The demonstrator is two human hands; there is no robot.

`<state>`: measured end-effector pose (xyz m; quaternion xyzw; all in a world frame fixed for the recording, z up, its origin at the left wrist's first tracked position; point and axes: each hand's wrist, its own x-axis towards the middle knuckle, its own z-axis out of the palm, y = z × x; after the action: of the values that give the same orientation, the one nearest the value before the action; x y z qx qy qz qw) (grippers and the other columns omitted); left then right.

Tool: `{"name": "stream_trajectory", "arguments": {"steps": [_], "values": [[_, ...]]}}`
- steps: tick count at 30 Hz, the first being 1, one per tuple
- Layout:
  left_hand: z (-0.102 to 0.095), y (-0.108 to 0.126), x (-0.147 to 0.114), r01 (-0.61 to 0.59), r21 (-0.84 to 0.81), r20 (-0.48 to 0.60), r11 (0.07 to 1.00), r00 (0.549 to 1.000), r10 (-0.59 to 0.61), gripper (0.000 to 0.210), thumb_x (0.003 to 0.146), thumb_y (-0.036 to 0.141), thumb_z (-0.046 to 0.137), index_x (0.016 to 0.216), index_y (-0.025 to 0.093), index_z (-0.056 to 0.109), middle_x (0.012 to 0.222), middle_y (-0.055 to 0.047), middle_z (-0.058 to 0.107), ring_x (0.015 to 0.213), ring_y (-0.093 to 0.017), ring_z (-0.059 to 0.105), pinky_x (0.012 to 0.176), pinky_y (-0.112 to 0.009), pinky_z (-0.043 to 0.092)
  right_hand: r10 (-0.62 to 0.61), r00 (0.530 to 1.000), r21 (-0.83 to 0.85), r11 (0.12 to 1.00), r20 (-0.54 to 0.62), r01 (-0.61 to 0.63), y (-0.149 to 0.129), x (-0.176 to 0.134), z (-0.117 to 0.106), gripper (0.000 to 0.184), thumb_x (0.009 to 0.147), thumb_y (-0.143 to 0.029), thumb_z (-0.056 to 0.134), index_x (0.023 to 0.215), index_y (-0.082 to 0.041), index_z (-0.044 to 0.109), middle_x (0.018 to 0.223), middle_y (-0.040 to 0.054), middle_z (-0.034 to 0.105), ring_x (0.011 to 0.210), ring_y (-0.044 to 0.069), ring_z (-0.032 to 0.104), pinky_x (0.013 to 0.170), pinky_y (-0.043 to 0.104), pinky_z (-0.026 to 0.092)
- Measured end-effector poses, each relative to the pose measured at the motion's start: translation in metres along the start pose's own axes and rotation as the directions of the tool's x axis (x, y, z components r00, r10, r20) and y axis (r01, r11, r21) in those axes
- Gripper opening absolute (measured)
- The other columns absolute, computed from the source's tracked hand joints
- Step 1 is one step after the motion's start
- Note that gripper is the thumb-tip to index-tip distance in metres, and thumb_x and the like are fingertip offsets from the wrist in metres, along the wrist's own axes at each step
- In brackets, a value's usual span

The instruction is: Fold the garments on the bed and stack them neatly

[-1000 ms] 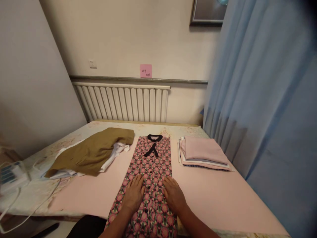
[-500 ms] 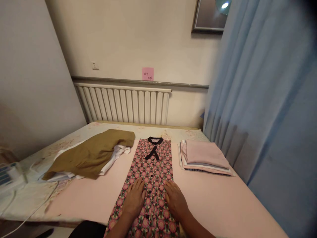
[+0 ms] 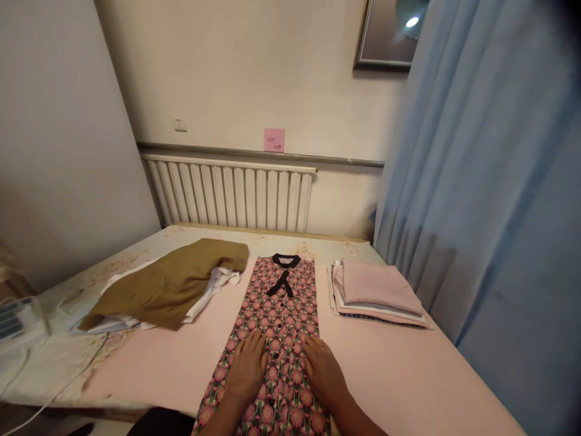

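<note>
A floral shirt in pink and black lies front up, folded into a long narrow strip, with a black collar, a black tie ribbon and a row of dark buttons. My left hand rests flat on its left half, fingers stretched out. On the right edge of the shirt lies my right hand, also flat with fingers extended. The button line runs between both hands. The shirt's lower end passes out of view at the bottom. Neither hand grips anything.
To the left is a loose pile with an olive garment over white ones. A folded stack of clothes sits on the right. Pink cloth covers the bed. A white cord trails at left; a blue curtain hangs at right.
The view has tilted slightly, so everything sits a little lower in the picture. Both hands stay in nearly the same place on the shirt.
</note>
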<state>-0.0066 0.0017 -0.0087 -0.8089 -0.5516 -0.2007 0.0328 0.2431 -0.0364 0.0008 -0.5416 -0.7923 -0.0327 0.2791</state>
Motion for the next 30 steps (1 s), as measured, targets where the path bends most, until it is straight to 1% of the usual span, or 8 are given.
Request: {"name": "stream_trajectory", "arguments": {"steps": [5,12,20,24,30], "values": [[0.0013,-0.0004,0.0008,-0.006,0.007,-0.002,1.0,1.0,0.006,0.044,0.092,0.031,0.04,0.133,0.021,0.054,0.144,-0.007,0.051,0.135,-0.024,0.042,0.112,-0.046,0.035,0.024,0.999,0.011,1.0,-0.026,-0.024,-0.0009,-0.0004,0.0016,0.039,0.087,-0.014,0.047,0.122,-0.022,0.062,0.132,0.0055,0.061,0.126,0.023,0.052,0.11,0.044,0.039],[0.0033,-0.0029,0.0005,-0.02,0.014,-0.02,1.0,1.0,0.021,0.044,0.092,0.033,0.04,0.132,0.023,0.055,0.143,-0.006,0.053,0.135,-0.023,0.043,0.111,-0.046,0.035,0.011,1.0,-0.006,1.0,-0.021,-0.011,-0.0005,-0.0005,0.0014,0.04,0.088,-0.015,0.048,0.125,-0.023,0.06,0.133,0.0049,0.059,0.127,0.022,0.051,0.111,0.043,0.039],[0.0042,-0.004,0.0022,-0.028,0.036,-0.019,0.999,0.999,0.029,0.044,0.093,0.035,0.038,0.132,0.023,0.055,0.143,-0.006,0.053,0.134,-0.024,0.044,0.111,-0.046,0.036,0.039,0.999,0.017,0.999,0.01,-0.039,-0.0029,0.003,-0.0052,0.04,0.085,-0.013,0.05,0.121,-0.024,0.062,0.13,0.0036,0.061,0.125,0.021,0.052,0.11,0.042,0.039],[0.0068,-0.0062,0.0024,-0.044,0.05,-0.029,0.998,0.999,0.045,0.044,0.093,0.034,0.038,0.132,0.022,0.055,0.143,-0.006,0.052,0.135,-0.024,0.043,0.111,-0.046,0.036,0.032,0.999,0.009,0.999,0.006,-0.032,-0.0011,0.0021,-0.0034,0.04,0.085,-0.012,0.05,0.123,-0.022,0.061,0.132,0.0038,0.06,0.127,0.021,0.051,0.111,0.042,0.039],[0.0104,-0.0078,0.003,-0.034,0.046,-0.028,0.998,0.999,0.035,0.044,0.092,0.034,0.039,0.131,0.022,0.056,0.143,-0.006,0.052,0.135,-0.024,0.043,0.112,-0.046,0.036,0.029,1.0,0.012,0.999,-0.001,-0.029,0.0011,0.0009,0.0,0.038,0.087,-0.014,0.05,0.122,-0.022,0.061,0.133,0.0043,0.059,0.126,0.023,0.051,0.11,0.043,0.039]]}}
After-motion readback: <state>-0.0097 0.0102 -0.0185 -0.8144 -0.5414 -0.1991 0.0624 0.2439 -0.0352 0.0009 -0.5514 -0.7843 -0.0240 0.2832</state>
